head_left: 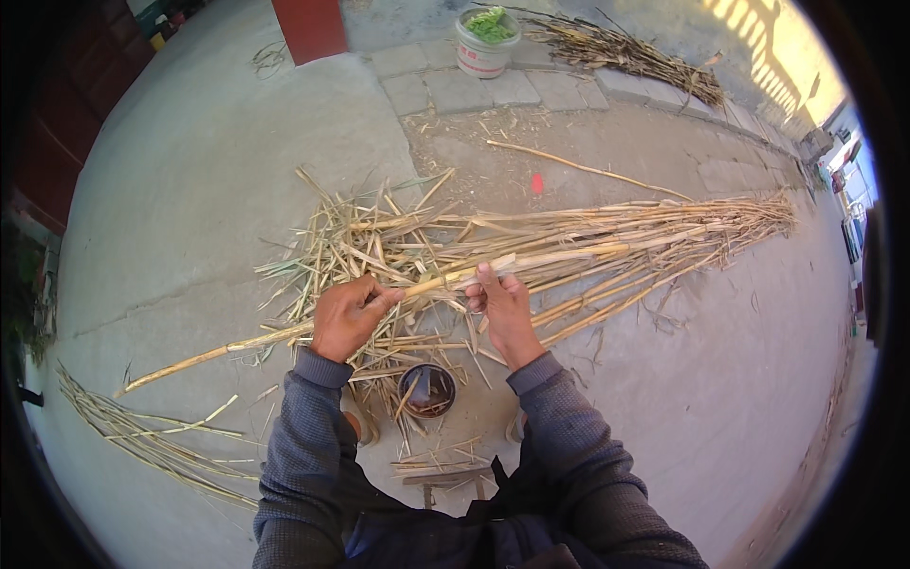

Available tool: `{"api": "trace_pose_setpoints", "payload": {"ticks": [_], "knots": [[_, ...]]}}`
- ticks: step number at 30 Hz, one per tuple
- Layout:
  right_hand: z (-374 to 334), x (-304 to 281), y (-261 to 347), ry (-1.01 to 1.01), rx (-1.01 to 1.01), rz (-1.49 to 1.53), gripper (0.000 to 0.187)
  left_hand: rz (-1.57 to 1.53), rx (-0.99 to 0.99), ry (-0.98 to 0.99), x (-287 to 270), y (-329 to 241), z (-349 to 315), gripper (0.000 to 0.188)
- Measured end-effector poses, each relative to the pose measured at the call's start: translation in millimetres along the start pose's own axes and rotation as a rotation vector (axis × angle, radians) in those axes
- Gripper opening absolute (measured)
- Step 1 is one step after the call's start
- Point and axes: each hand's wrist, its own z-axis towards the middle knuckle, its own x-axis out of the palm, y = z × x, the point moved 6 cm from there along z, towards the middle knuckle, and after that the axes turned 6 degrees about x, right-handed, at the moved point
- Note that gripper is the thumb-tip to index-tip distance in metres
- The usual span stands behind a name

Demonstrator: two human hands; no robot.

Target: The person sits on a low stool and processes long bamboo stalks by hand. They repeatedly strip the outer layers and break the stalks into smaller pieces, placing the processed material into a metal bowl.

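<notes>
A long dry yellow stalk (223, 351) slants across in front of me, its left end low over the concrete. My left hand (348, 315) is closed round it, thumb and fingers pressed together. Further right along the same stalk, my right hand (502, 308) pinches it between thumb and curled fingers, where a pale strip of leaf sheath (488, 268) stands out. Behind my hands lies a big pile of dry stalks (654, 232), with loose, torn husks (355, 242) heaped at its left end. Some of the pile is hidden by my hands.
A small dark pot (427, 391) with scraps sits between my feet. Thin peeled stalks (156, 441) lie at left, and one stalk (588, 169) lies beyond the pile. A white bucket of greens (487, 59) and a stick bundle (635, 57) rest by the wall, near a red pillar (310, 28).
</notes>
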Motion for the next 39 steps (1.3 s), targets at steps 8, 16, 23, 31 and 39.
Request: {"api": "trace_pose_setpoints", "payload": {"ticks": [8, 16, 23, 31, 39], "knots": [[-2, 5, -22, 0.116, 0.048, -0.255, 0.027, 0.104, 0.069, -0.16, -12, -16, 1, 0.028], [26, -55, -3, 0.1, 0.198, 0.172, 0.021, 0.116, 0.057, -0.144, -37, -2, 0, 0.025], [39, -65, 25, 0.162, 0.006, 0.314, 0.02, -0.082, -0.131, 0.104, -50, 36, -8, 0.029], [37, -67, 19, -0.088, 0.035, 0.059, 0.033, 0.333, 0.169, -0.062, -47, 18, -11, 0.033], [35, -36, -36, 0.335, -0.023, -0.878, 0.033, 0.137, 0.074, -0.167, -50, 6, -8, 0.032]]}}
